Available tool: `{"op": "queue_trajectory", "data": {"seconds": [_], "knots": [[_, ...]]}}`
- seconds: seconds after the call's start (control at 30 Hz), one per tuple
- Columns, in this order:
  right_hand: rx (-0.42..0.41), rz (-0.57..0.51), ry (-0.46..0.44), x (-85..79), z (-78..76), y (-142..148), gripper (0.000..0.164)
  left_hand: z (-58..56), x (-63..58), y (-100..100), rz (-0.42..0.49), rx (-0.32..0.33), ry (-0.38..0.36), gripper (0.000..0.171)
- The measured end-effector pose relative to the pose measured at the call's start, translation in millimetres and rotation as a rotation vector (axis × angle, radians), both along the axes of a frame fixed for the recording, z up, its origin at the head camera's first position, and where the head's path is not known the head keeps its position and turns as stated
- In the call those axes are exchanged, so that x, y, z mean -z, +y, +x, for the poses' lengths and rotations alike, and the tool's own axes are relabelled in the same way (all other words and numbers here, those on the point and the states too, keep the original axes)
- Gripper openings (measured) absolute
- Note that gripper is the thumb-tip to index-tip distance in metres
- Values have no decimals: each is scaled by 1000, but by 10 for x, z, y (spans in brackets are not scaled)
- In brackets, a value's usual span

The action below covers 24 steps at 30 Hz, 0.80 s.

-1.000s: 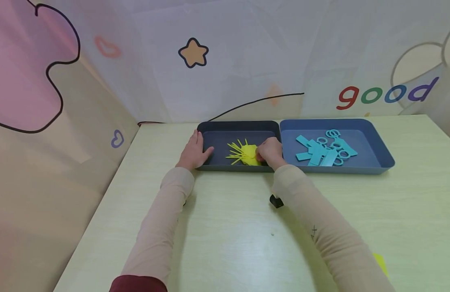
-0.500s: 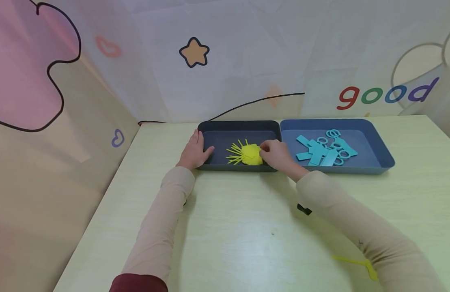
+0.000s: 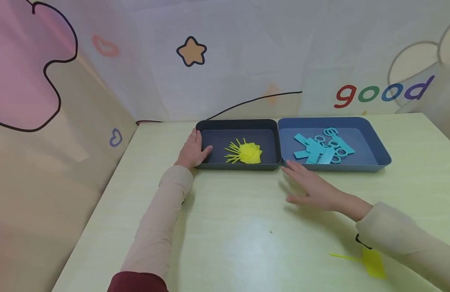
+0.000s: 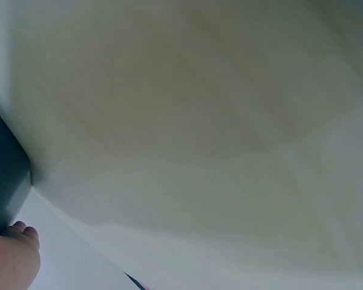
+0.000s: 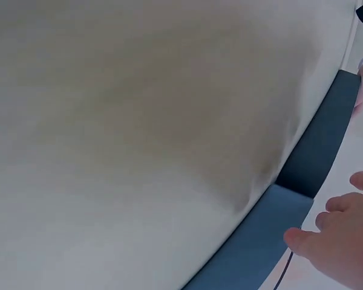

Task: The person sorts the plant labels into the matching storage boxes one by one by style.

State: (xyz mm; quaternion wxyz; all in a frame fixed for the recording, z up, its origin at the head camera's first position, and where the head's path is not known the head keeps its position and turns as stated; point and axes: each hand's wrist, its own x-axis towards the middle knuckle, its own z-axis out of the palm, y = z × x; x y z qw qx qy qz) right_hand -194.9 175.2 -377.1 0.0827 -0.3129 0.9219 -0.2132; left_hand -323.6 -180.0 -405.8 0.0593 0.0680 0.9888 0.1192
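My left hand (image 3: 191,151) rests on the left end of a dark grey tray (image 3: 238,166), fingers straight along its rim and thumb over the inside. In that tray lies a fanned pile of yellow flat tags with thin tails (image 3: 249,153). My right hand (image 3: 314,187) hovers over the table just in front of the trays, fingers stretched and thumb apart, holding nothing. The right wrist view shows its fingers (image 5: 302,238) close by the tray walls. Nearest the right forearm, another yellow tag with a thin tail (image 3: 373,263) lies on the table, partly overlapped by the sleeve.
A blue tray (image 3: 371,167) stands directly right of the dark one, with a heap of teal flat tags with ring ends (image 3: 321,151) in it. Both trays sit near the back edge of the pale wooden table (image 3: 225,227), before a printed cloth wall (image 3: 243,52).
My right hand has left the yellow pile, drawn back toward the lower right, and spread its fingers. The lone yellow tag shows more now. My left hand has stayed put.
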Motion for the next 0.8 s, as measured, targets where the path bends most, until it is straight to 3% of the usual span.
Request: {"op": "queue_trajectory", "data": {"seconds": [0.4,0.8], "knots": [[-9,128,-52,122,448,494,119,8,-31,1,-1,-1,-18,79],[70,193,-317,111,799,918,129,6,-11,3,-5,1,-4,79]]}}
